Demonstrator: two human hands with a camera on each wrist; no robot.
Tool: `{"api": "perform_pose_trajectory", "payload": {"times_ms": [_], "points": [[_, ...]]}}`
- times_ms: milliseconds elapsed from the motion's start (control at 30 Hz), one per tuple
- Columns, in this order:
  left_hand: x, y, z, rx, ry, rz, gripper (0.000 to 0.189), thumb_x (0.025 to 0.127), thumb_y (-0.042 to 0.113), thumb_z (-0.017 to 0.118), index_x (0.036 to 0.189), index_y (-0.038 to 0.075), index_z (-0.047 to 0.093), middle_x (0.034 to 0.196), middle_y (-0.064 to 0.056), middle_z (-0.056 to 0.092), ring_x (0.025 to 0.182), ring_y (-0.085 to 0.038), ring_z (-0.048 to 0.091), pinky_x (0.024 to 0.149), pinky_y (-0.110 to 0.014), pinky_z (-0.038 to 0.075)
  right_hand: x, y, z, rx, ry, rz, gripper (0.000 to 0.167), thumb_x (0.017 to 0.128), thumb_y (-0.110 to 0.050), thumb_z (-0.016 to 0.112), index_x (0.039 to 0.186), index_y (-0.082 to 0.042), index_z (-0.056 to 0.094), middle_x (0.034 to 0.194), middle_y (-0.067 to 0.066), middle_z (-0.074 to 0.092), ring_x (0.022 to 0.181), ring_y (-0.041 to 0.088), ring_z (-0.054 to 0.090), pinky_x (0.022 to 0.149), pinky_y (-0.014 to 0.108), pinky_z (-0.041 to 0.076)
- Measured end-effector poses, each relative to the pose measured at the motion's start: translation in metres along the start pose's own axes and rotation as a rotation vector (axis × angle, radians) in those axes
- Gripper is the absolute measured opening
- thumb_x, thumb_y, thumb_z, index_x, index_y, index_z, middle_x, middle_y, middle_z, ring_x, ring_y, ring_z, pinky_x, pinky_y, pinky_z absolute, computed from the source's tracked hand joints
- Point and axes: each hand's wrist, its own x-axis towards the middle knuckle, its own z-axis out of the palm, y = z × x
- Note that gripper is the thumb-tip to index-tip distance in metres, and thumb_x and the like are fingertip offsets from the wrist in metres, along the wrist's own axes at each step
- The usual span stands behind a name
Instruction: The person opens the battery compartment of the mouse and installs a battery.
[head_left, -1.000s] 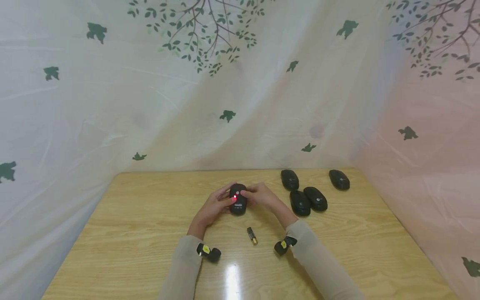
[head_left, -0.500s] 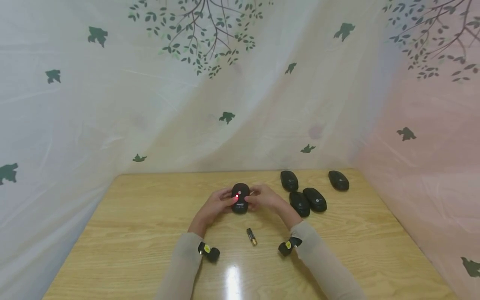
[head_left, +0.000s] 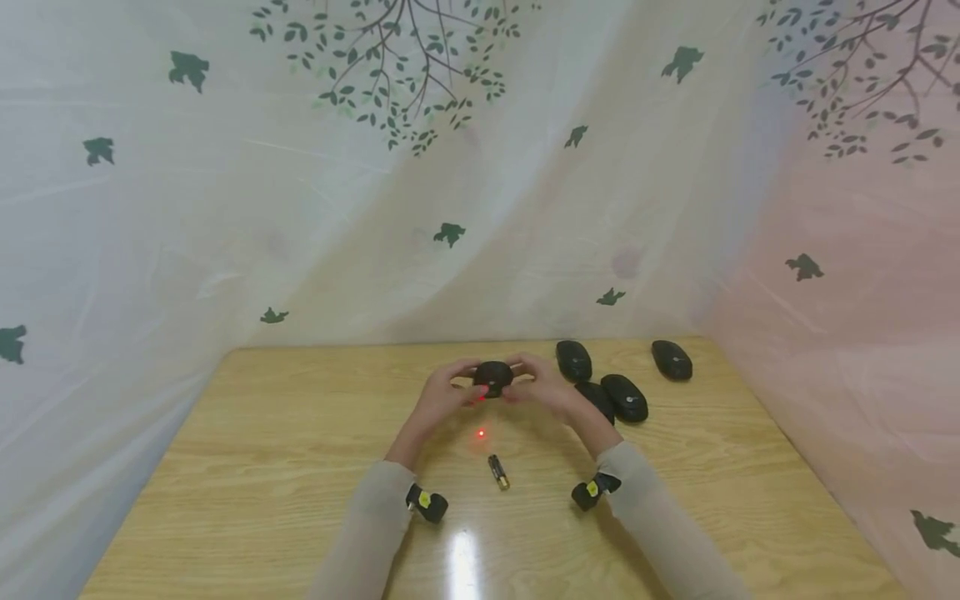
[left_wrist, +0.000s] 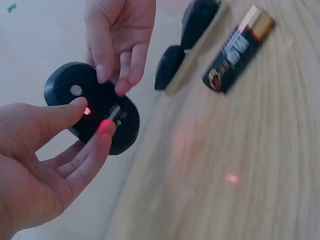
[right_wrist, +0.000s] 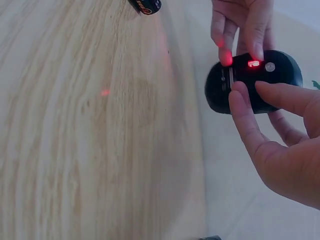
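Observation:
Both hands hold a black computer mouse [head_left: 492, 377] up over the far middle of the table. My left hand [head_left: 442, 398] grips one side, thumb and fingers pinching its edge. On the opposite side my right hand [head_left: 551, 392] pinches it likewise. The mouse's underside [right_wrist: 217, 92] shows in the right wrist view, with a lit red sensor, a round pale button and a small slot-like strip between the fingertips. A red light spot falls on the wood in front. Nearer me lies a black and gold battery [left_wrist: 239, 49], touched by neither hand.
Several more black mice lie right of the hands: one mouse [head_left: 573, 361] at the back, one mouse [head_left: 624, 398] beside a partly hidden mouse [head_left: 596, 402], and a mouse [head_left: 671, 360] further right. A patterned cloth [head_left: 360, 275] hangs behind the wooden table [head_left: 262, 467].
The mouse has tilted from showing its whole underside to showing one end towards the head camera. Its red light has moved onto the table. The right hand has shifted slightly right along its side.

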Motion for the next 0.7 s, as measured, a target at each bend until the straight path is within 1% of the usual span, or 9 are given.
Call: {"api": "perform_pose_trajectory", "payload": {"times_ms": [67,167,267,367,433,567,633,700], "points": [[0.001,0.006,0.004,-0.027,-0.014,0.017,0.048,0.091,0.004,0.075,0.137,0.008,0.063,0.136,-0.024,0.062,0.098,-0.045,0.072,0.087,-0.051,0.062,-0.002,-0.001,-0.004,0.006,0.019,-0.034,0.047,0.092,0.000,0.071,0.136,0.001,0.053,0.139,0.029,0.051,0.104,0.032,0.072,0.093,0.040,0.061],[0.003,0.014,0.009,-0.037,-0.028,0.043,0.049,0.090,0.004,0.076,0.136,0.010,0.063,0.140,-0.020,0.059,0.105,-0.044,0.071,0.091,-0.050,0.061,-0.005,-0.004,-0.010,-0.005,0.055,-0.074,0.044,0.091,0.001,0.072,0.132,0.001,0.055,0.142,0.028,0.049,0.109,0.032,0.069,0.094,0.038,0.060],[0.006,0.020,0.016,-0.039,-0.037,0.077,0.050,0.088,0.004,0.078,0.136,0.009,0.063,0.146,-0.018,0.056,0.111,-0.042,0.070,0.092,-0.045,0.061,-0.009,-0.007,-0.018,-0.010,0.084,-0.082,0.043,0.091,0.002,0.072,0.131,0.001,0.056,0.143,0.026,0.048,0.114,0.034,0.067,0.094,0.037,0.058],[0.012,0.024,0.024,-0.052,-0.042,0.118,0.052,0.087,0.001,0.078,0.136,0.006,0.062,0.148,-0.018,0.054,0.119,-0.044,0.065,0.097,-0.045,0.059,-0.014,-0.009,-0.027,-0.006,0.091,-0.075,0.045,0.091,0.005,0.070,0.133,0.001,0.053,0.145,0.026,0.047,0.120,0.038,0.065,0.096,0.036,0.057],[0.016,0.026,0.030,-0.059,-0.046,0.149,0.053,0.086,-0.001,0.078,0.136,0.005,0.061,0.147,-0.019,0.055,0.124,-0.046,0.061,0.102,-0.048,0.056,-0.016,-0.011,-0.034,0.007,0.082,-0.073,0.047,0.091,0.006,0.069,0.134,0.001,0.051,0.147,0.026,0.046,0.124,0.041,0.062,0.096,0.035,0.057],[0.022,0.030,0.044,-0.094,-0.054,0.193,0.053,0.086,-0.005,0.077,0.136,0.001,0.060,0.147,-0.021,0.053,0.134,-0.047,0.054,0.110,-0.049,0.050,-0.020,-0.011,-0.049,0.028,0.024,-0.096,0.053,0.092,0.008,0.066,0.140,0.003,0.046,0.152,0.029,0.042,0.133,0.047,0.054,0.098,0.034,0.056],[0.025,0.032,0.051,-0.113,-0.060,0.210,0.054,0.085,-0.007,0.077,0.135,0.000,0.059,0.148,-0.021,0.051,0.137,-0.046,0.050,0.112,-0.049,0.048,-0.022,-0.009,-0.057,0.031,-0.008,-0.111,0.059,0.091,0.007,0.067,0.145,0.002,0.044,0.154,0.029,0.040,0.138,0.048,0.048,0.099,0.034,0.055],[0.029,0.034,0.059,-0.134,-0.065,0.234,0.053,0.085,-0.009,0.076,0.134,-0.003,0.058,0.149,-0.023,0.050,0.141,-0.045,0.047,0.113,-0.048,0.046,-0.023,-0.007,-0.065,0.029,-0.020,-0.119,0.065,0.090,0.006,0.071,0.148,0.000,0.043,0.156,0.027,0.041,0.141,0.046,0.044,0.102,0.033,0.052]]}}
